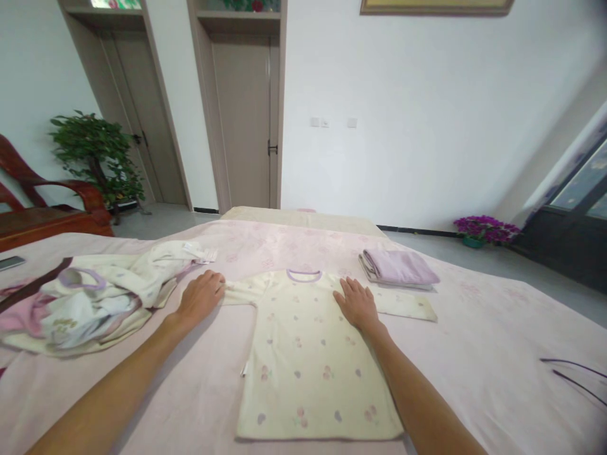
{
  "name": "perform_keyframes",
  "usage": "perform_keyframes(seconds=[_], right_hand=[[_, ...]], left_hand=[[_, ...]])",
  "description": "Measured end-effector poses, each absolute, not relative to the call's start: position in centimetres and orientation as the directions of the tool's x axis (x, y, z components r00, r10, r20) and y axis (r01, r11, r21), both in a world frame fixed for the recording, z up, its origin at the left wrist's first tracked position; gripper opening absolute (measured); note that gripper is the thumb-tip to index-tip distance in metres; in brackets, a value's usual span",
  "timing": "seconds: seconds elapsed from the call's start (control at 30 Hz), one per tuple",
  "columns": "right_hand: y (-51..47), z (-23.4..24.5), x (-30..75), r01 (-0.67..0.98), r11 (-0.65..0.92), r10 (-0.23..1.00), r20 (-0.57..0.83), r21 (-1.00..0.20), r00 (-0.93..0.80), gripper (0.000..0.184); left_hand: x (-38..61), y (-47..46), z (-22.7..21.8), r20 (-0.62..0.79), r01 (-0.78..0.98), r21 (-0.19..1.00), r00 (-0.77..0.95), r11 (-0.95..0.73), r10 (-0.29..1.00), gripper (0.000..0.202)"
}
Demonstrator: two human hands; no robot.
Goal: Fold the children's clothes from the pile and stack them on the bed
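Observation:
A cream long-sleeved child's shirt [303, 354] with a lilac neckband and a print of small cherries and hearts lies spread out, its neck pointing away from me. My left hand [202, 296] is at the sleeve on the left, fingers curled over the fabric and hiding its end. On the shoulder at the right rests my right hand [356, 304], palm down with fingers spread. Beyond it the other sleeve stretches out to the right. Both hands touch the same shirt.
A loose heap of clothes [104, 303] lies at the left, near a phone [12, 263]. Folded lilac garments [401, 266] are stacked behind the right sleeve. Dark thin glasses arms [576, 366] show at the right edge. All lie on a pink cloth [474, 354].

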State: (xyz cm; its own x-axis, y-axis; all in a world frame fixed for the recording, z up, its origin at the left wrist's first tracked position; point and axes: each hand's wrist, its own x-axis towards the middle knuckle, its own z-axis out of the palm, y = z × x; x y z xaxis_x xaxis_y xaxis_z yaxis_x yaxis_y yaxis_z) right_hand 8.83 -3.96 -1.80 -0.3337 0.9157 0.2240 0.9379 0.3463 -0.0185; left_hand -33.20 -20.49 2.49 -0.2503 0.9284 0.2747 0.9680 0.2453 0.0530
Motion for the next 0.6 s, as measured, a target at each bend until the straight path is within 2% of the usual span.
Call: perform_keyframes(seconds=[0.13, 0.2, 0.33, 0.4, 0.5, 0.6], right_hand=[[-3.9, -2.0, 8.8, 0.936, 0.351, 0.914, 0.225, -0.019, -0.338, 0.061], [-3.8, -2.1, 8.9, 0.936, 0.352, 0.913, 0.225, -0.017, -0.339, 0.061], [-3.7, -2.1, 8.9, 0.935, 0.353, 0.912, 0.229, -0.02, -0.339, 0.061], [-3.8, -2.1, 8.9, 0.936, 0.352, 0.913, 0.23, -0.025, -0.337, 0.061], [-3.9, -1.8, 8.8, 0.937, 0.348, 0.917, 0.219, -0.029, -0.334, 0.06], [-4.0, -1.6, 8.8, 0.937, 0.348, 0.917, 0.216, -0.028, -0.334, 0.06]], left_hand=[[-32.6, -22.0, 1.6, 0.315, 0.943, -0.011, -0.313, 0.334, 0.896, 0.031], [-33.4, -22.7, 1.2, 0.313, 0.963, 0.003, -0.258, 0.27, 0.914, 0.028], [-35.5, -23.9, 0.7, 0.328, 0.993, 0.117, -0.051, 0.013, 0.943, 0.027], [-36.3, -24.3, 0.7, 0.329, 0.989, 0.133, 0.024, -0.071, 0.944, 0.025], [-36.6, -24.7, 1.2, 0.277, 0.987, 0.114, 0.079, -0.114, 0.958, 0.02], [-36.0, -24.9, 2.4, 0.206, 0.995, 0.073, 0.048, -0.064, 0.977, 0.024]])
